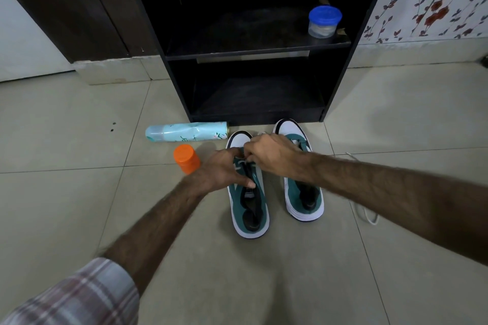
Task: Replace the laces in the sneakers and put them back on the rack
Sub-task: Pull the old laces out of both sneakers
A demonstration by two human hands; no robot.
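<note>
Two green and white sneakers stand on the tiled floor in front of the black rack (335, 82), toes toward it. Both hands work over the left sneaker (250, 208). My left hand (224, 170) grips its upper, thumb lying along the tongue opening. My right hand (269, 154) pinches a white lace at the front eyelets. The right sneaker (303, 200) stands beside it, partly hidden by my right forearm. A loose white lace (365, 212) lies on the floor to the right.
A pale blue spray can (187, 131) lies on the floor left of the rack's base. An orange-capped jar (187, 158) stands near my left hand. A blue-lidded tub (324, 21) sits on the rack's upper shelf. Flowered wall at right.
</note>
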